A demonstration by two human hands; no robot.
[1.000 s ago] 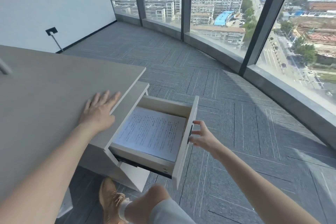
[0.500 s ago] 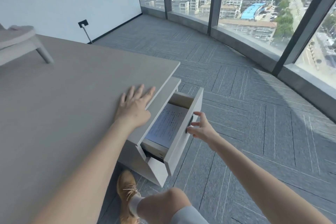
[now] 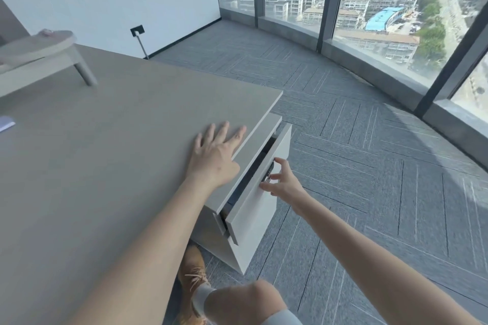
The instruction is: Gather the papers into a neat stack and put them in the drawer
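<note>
Two hands in view, drawer (image 3: 254,192) nearly shut, only a narrow dark gap left under the desk (image 3: 105,155) edge.

I log the left hand (image 3: 215,157) lying flat on the desk top near its corner, fingers spread and released, gripping nothing. The right hand (image 3: 284,182) is at the drawer front, fingers (image 3: 280,163) loosely spread with the tips touching the front panel by the dark handle recess; I cannot tell whether any fingertip hooks into it. The papers are not visible from my feed: the slit shows only shadow, so I cannot confirm them inside. A bent knee (image 3: 248,301) and a tan laced shoe (image 3: 191,274) sit below the desk on grey carpet (image 3: 369,166). A pale stand (image 3: 39,53) rests on the far left of the desk.
</note>
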